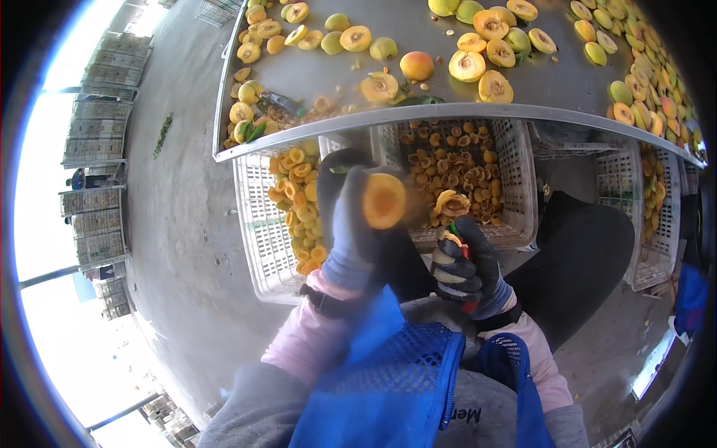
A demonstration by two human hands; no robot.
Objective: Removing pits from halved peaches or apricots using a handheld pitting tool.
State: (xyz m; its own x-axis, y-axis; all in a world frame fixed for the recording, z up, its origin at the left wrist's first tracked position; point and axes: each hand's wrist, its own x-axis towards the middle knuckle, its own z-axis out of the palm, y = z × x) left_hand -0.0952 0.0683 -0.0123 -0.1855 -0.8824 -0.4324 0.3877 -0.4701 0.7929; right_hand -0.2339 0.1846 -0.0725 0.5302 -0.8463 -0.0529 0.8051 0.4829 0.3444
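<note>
My left hand (348, 229), in a blurred grey-blue glove, holds a yellow peach half (384, 200) with a dark hollow in its cut face. In a dark, soiled glove, my right hand (462, 269) is closed around a small red-handled tool (466, 252), whose working end is mostly hidden. A strip of flesh clings near its green part. Just beyond that hand is a ragged peach pit piece (452, 204); whether it touches the tool I cannot tell. Below both hands stands a plastic crate (515, 185) of pits and scraps. Another crate (252, 224) with hollowed halves is at left.
A metal table (336, 73) with a raised rim crosses the front, bearing whole and halved peaches, leaves and a plastic bottle (283, 103). A third crate (666, 224) with fruit stands at right. My knee (588, 235) sits beside the middle crate. Stacked crates (98, 129) line the far left.
</note>
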